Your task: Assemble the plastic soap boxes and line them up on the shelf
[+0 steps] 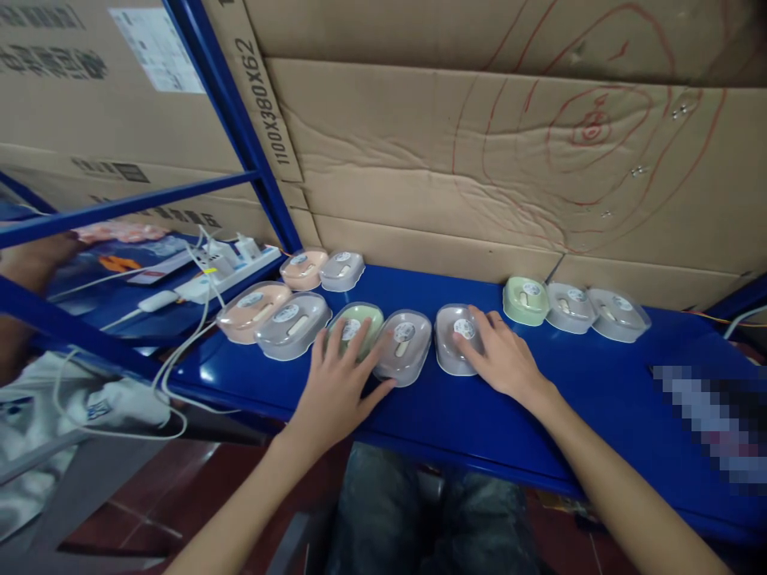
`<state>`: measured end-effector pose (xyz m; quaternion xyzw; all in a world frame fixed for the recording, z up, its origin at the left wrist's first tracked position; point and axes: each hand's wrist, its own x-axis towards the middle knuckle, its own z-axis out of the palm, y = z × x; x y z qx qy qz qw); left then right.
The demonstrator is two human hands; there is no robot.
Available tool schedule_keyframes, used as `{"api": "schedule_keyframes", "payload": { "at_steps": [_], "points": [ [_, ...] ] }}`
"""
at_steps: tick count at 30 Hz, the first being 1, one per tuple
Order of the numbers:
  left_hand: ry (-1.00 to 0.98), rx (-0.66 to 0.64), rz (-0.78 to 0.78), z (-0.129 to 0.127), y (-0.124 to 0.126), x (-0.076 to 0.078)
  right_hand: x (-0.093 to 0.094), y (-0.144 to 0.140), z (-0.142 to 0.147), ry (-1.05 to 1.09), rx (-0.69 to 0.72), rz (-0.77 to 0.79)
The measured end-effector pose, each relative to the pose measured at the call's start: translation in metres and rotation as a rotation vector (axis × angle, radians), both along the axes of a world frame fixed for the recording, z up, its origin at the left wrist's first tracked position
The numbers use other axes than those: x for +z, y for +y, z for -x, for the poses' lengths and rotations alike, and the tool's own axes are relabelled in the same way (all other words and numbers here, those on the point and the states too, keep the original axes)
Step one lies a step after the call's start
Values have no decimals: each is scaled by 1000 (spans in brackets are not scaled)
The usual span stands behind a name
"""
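Big brown cardboard boxes [479, 160] stand behind a blue shelf [587, 399]. Little plastic cases lie in rows on it. Left hand [335, 383] rests flat and open on the green case [358, 323] — right hand [503, 359] lies flat and open on a clear case [456, 339]. Press softly, flat, so they don't slide. Each case shows a small pale thing inside — I cannot tell what.

1. On the cardboard strip [264, 96] beside the blue shelf post you can read "1100X380X62".
2. The cardboard box [53, 88] at your upper left carries dark printed lines and a white label [156, 49], too blurred to read.
3. Round stickers on the plastic cases [404, 345] stay unreadable.
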<state>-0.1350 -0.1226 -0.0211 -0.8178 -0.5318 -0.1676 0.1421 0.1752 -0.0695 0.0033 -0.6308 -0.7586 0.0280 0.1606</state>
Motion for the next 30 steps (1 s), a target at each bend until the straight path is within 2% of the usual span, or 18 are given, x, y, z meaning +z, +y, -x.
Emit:
{"api": "schedule_keyframes", "payload": {
  "at_steps": [5, 9, 12, 15, 18, 24, 30],
  "points": [
    [-37, 59, 27, -50, 21, 1, -2, 5, -8, 0, -31, -96],
    [17, 89, 96, -77, 61, 3, -6, 13, -20, 33, -1, -181],
    [6, 97, 117, -88, 96, 5, -12, 19, -24, 51, 60, -192],
    [1, 76, 153, -91, 125, 5, -16, 26, -22, 18, 70, -186],
    [-1, 60, 150, -87, 144, 4, -17, 37, -14, -79, 38, -196],
    [-14, 22, 69, -74, 161, -3, -12, 75, 7, -161, -12, -251],
    [-2, 1, 39, -68, 174, -6, -18, 109, 17, -100, -83, -272]
  ]
}}
